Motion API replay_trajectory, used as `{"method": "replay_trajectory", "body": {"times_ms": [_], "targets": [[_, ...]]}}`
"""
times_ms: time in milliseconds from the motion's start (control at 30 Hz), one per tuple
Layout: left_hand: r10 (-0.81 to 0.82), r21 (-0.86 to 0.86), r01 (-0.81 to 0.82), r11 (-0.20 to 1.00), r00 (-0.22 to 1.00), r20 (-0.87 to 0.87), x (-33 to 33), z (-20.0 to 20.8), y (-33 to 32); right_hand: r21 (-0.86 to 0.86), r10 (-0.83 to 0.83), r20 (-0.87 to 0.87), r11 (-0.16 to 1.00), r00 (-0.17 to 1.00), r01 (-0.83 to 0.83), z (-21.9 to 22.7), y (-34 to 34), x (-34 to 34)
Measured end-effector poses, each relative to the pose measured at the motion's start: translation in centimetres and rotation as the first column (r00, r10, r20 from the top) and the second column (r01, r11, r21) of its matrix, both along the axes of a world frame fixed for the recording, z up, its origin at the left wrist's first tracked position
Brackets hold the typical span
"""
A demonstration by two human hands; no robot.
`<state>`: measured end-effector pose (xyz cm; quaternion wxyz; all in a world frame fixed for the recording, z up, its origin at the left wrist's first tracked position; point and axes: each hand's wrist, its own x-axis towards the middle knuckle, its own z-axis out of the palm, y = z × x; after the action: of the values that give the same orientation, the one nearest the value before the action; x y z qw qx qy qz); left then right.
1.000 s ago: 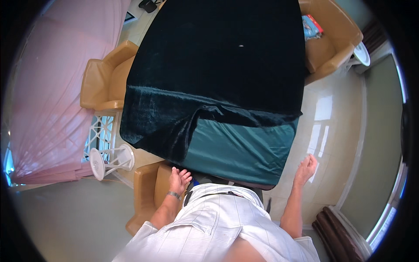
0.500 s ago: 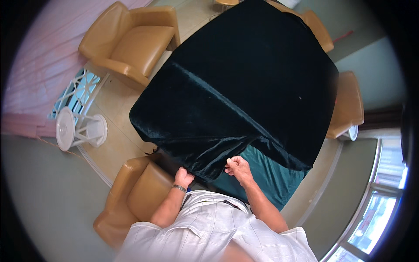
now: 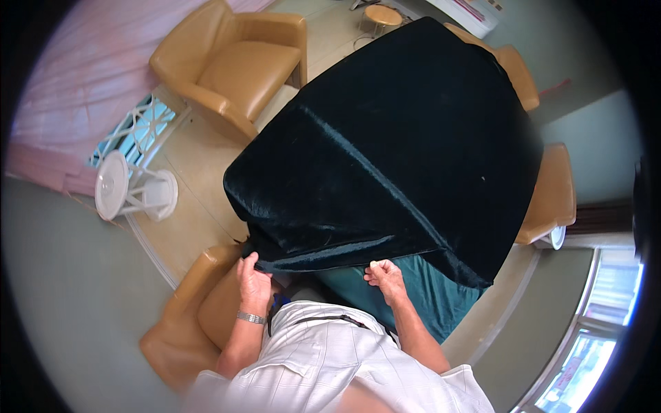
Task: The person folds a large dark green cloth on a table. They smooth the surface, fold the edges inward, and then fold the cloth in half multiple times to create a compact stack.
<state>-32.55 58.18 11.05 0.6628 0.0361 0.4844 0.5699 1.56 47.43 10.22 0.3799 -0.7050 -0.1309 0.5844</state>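
Note:
A black velvet cloth (image 3: 406, 131) with a shiny crease covers a large table. My left hand (image 3: 255, 281), with a metal-banded watch on its wrist, is closed on the cloth's near left edge. Farther right along the same edge, my right hand (image 3: 387, 279) pinches the hem between thumb and fingers. Between the two hands the hem is stretched fairly straight and lifted toward me. Beneath it, on the near right side, shows a dark green cloth (image 3: 427, 292) hanging over the table's side.
Tan armchairs stand around the table: one close by my left arm (image 3: 186, 316), one at the far left (image 3: 241, 72), others on the right (image 3: 547, 193). A white small stand (image 3: 113, 186) is by the left wall. A round stool (image 3: 383, 16) sits beyond the table.
My left hand has moved left and slightly up with the cloth's edge, and the bunched folds between my hands have drawn out flatter. My right hand has shifted slightly right and down.

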Motion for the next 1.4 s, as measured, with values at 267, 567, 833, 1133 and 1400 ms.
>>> {"method": "replay_trajectory", "body": {"times_ms": [267, 567, 833, 1133, 1400], "targets": [[-0.279, 0.245, 0.359, 0.901, 0.910, -0.308, 7.7, 8.7, 18.0, 0.021, -0.086, -0.022, 0.996, 0.996, 0.087, 0.2, 0.6, -0.1], [-0.662, 0.117, 0.675, 0.728, 0.737, -0.134, 11.8, -2.2, 30.9, -0.141, -0.328, 0.156, 0.926, 0.932, 0.350, 0.3, 1.9, -1.4], [-0.572, 0.072, 0.624, 0.778, 0.751, -0.330, 1.5, -0.9, 27.1, -0.203, -0.282, 0.466, 0.889, 0.839, 0.411, 1.1, 4.7, -3.9], [-0.511, -0.305, 0.414, 0.858, 0.750, -0.419, -11.7, -5.8, 17.7, 0.078, 0.045, 0.189, 0.995, 0.981, -0.060, 1.6, 18.8, -11.9], [-0.380, -0.238, 0.363, 0.901, 0.924, -0.031, -9.1, -13.4, 14.7, 0.086, 0.110, 0.172, 0.988, 0.979, -0.126, -0.8, 23.0, -13.0]]}}
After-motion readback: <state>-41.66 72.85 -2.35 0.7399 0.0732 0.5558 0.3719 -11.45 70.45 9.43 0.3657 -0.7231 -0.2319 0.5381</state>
